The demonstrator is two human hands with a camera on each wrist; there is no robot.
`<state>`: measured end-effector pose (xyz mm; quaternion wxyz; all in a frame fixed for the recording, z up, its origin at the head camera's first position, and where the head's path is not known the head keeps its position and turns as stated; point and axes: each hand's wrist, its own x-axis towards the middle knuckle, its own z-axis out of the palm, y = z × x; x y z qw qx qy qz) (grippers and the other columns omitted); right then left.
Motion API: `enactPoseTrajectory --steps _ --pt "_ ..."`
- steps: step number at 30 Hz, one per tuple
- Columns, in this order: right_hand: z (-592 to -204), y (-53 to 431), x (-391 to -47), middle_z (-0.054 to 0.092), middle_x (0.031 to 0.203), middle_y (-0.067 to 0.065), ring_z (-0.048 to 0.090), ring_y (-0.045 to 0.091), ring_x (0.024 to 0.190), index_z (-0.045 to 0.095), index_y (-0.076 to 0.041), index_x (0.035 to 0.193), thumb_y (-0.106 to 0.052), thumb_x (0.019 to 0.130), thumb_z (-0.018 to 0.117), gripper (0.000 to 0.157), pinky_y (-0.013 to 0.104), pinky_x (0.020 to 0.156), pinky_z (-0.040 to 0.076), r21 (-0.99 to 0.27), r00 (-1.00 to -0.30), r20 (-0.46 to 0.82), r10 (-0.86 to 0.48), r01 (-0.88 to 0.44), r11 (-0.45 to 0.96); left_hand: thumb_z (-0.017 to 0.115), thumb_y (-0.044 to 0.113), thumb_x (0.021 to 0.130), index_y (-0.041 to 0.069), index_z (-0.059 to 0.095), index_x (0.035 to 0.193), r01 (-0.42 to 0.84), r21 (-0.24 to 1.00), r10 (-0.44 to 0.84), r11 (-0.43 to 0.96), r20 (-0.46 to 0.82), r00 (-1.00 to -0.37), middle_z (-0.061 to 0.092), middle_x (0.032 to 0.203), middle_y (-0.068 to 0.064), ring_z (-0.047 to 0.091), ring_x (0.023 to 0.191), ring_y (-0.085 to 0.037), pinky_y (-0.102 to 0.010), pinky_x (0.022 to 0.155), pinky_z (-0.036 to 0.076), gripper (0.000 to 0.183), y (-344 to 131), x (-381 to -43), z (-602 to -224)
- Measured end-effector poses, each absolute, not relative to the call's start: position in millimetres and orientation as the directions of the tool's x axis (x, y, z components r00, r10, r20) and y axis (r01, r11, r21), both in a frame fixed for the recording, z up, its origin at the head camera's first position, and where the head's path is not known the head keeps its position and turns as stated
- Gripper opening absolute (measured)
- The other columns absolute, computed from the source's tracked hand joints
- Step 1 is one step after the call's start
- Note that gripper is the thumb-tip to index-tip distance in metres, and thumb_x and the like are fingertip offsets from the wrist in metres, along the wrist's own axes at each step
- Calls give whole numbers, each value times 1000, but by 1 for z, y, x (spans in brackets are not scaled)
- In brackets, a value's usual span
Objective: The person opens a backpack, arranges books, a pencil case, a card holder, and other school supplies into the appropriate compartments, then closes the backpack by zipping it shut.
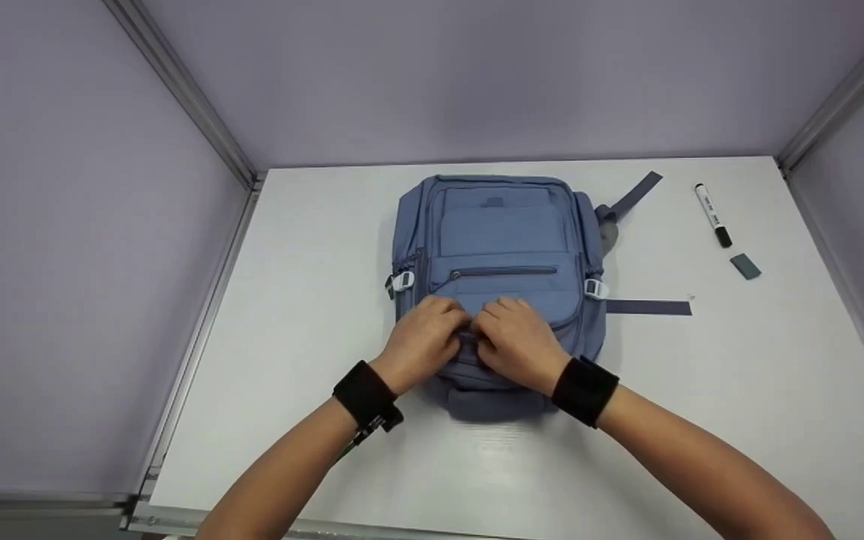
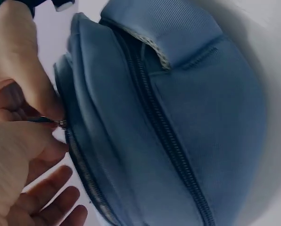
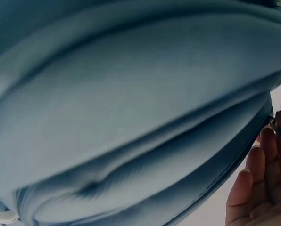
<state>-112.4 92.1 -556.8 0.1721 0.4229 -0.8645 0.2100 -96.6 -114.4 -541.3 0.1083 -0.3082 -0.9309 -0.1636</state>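
A blue backpack (image 1: 503,225) lies flat on the white table (image 1: 312,300), front pocket facing up. Both hands meet at its near end, over a curved zip. There my right hand (image 1: 518,341) pinches a small dark zipper pull (image 2: 39,119) beside its metal slider (image 2: 62,124). Close against it, my left hand (image 1: 424,337) pinches the backpack's edge along the zip with thumb and forefinger. Its other fingers (image 2: 60,202) are loosely spread. In the right wrist view, fingers (image 3: 256,165) of the right hand sit below the slider; much of the grip is hidden.
Two dark straps stick out on the right, an upper strap (image 1: 636,193) and a lower strap (image 1: 649,307). A white marker (image 1: 712,214) with black cap and a small dark green block (image 1: 745,266) lie farther right. White buckles (image 1: 403,281) sit on the backpack's sides. Grey-lilac panels (image 1: 507,82) surround the table.
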Motion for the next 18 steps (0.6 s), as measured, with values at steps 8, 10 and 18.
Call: enactPoseTrajectory --steps 8,10,18 --pt "-556 93 -106 65 84 5 58 25 81 71 -8 87 1 82 69 10 42 80 50 -323 -611 491 -621 -790 521 76 16 93 14 75 96 601 218 540 769 282 -793 67 97 0 64 95 -19 -34 81 54 4 -114 -101 -547" --pt "-556 95 -105 66 84 5 58 25 81 71 -7 87 2 81 69 11 41 80 50 -336 -614 495 -615 -788 516 76 17 93 14 75 94 583 231 526 779 265 -808 66 96 1 64 93 -19 -34 79 54 3 -114 -101 -546" --pt "-558 107 -97 68 85 4 59 23 80 74 -6 88 5 81 71 14 38 81 50 -361 -613 520 -595 -789 497 76 22 94 16 74 92 566 236 520 790 231 -822 65 94 2 64 91 -17 -33 74 55 6 -112 -100 -545"
